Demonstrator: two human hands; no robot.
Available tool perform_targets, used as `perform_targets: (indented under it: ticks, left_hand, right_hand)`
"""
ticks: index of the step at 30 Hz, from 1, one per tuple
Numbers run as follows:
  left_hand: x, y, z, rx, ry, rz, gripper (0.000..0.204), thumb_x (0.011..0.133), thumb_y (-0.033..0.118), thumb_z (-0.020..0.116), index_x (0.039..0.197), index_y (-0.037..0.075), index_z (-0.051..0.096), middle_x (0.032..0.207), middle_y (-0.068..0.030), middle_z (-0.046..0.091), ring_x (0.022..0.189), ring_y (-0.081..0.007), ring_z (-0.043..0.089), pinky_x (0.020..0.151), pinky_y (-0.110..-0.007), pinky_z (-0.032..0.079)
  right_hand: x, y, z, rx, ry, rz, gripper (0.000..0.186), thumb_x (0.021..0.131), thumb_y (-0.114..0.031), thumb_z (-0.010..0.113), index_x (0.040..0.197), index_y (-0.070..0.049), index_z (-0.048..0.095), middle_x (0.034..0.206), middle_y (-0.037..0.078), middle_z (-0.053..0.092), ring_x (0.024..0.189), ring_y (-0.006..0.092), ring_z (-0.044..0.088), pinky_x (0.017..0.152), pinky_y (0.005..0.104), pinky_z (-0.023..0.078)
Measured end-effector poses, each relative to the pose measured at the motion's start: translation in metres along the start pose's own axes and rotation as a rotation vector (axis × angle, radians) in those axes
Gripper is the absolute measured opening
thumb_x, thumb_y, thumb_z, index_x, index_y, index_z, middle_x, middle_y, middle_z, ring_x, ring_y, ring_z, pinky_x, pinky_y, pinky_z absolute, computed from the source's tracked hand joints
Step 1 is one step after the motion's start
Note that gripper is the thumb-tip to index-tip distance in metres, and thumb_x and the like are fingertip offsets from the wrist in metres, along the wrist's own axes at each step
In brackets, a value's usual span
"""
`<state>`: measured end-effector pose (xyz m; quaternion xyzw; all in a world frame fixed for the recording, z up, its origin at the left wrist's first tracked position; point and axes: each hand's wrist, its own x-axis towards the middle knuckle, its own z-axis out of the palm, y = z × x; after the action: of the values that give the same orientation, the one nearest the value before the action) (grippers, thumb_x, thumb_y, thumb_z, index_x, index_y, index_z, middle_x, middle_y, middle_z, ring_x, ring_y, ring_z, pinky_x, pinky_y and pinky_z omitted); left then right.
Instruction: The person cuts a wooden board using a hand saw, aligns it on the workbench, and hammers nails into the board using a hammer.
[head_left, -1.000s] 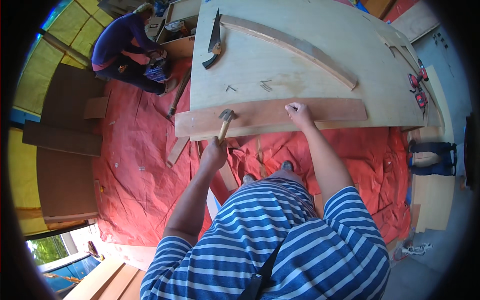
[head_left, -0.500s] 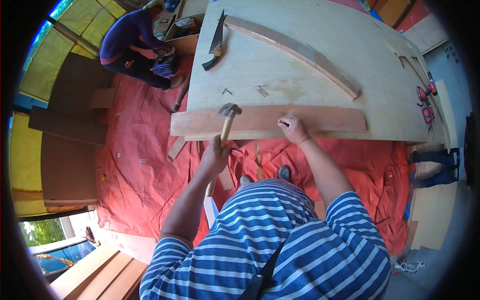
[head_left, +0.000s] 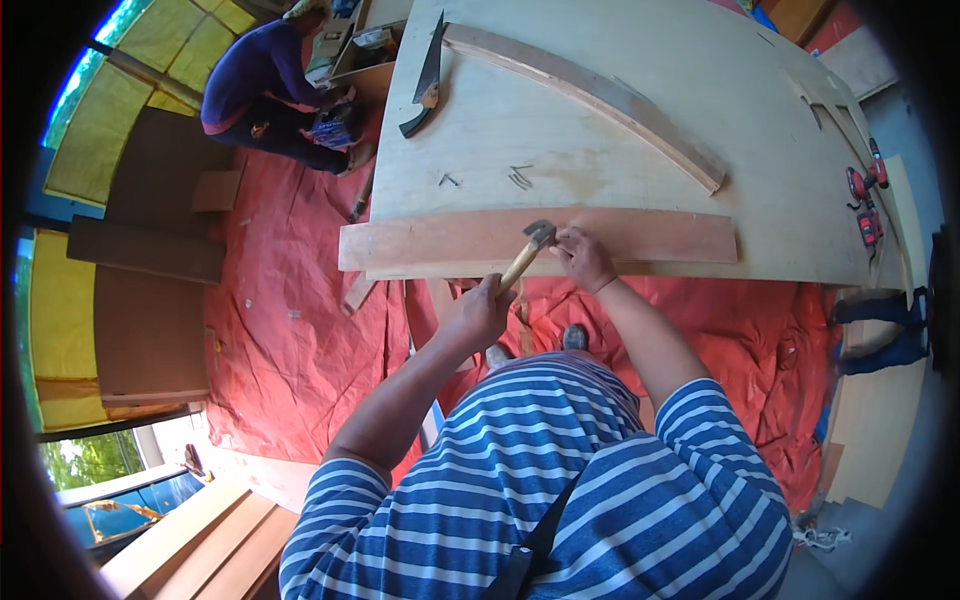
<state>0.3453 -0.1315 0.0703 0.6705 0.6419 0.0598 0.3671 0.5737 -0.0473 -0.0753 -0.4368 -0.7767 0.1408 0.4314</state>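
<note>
My left hand (head_left: 478, 318) is closed round the wooden handle of a claw hammer (head_left: 518, 268). The hammer's metal head is right beside the fingertips of my right hand (head_left: 583, 260). Those fingers are pinched together low over a reddish-brown wooden board (head_left: 660, 237), around a small nail that is mostly hidden by the fingers and the hammer head. The board lies along the near edge of a large pale plywood panel (head_left: 400, 180). Loose nails (head_left: 520, 178) lie on the panel beyond the board.
A handsaw (head_left: 430, 80) and a long curved wooden strip (head_left: 600, 100) lie on the panel. Red power drills (head_left: 866, 200) rest at its right edge. Another person (head_left: 265, 85) bends down at the far left, on a red tarp (head_left: 290, 270). Planks (head_left: 200, 540) are stacked at the lower left.
My left hand has swung the hammer rightward, bringing its head from over the board's left part to beside my right fingertips. My right hand stays at nearly the same spot, still pinched.
</note>
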Motion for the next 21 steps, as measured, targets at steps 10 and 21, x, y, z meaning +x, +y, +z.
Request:
perform_targets:
  ticks: [10,21]
  left_hand:
    - [-0.01,0.014,-0.006,-0.05,0.162,0.158,0.037,0.101,0.031,0.054,0.123,0.0,0.054,0.094,-0.0301,0.066,0.087,-0.0491,0.064,0.072,-0.054,0.05]
    - [0.003,0.002,-0.001,0.03,0.037,0.025,0.031,0.101,0.027,0.055,0.118,0.002,0.053,0.091,-0.0294,0.067,0.085,-0.0486,0.065,0.072,-0.057,0.05]
  right_hand:
    - [0.001,-0.001,-0.002,0.04,-0.102,0.087,0.01,0.085,-0.013,0.07,0.082,-0.005,0.067,0.093,0.011,0.066,0.088,0.0334,0.066,0.078,0.0427,0.055]
    - [0.001,-0.001,0.0,0.007,-0.088,0.054,0.01,0.084,-0.013,0.071,0.082,-0.004,0.067,0.091,0.01,0.065,0.085,0.0323,0.066,0.075,0.0427,0.055]
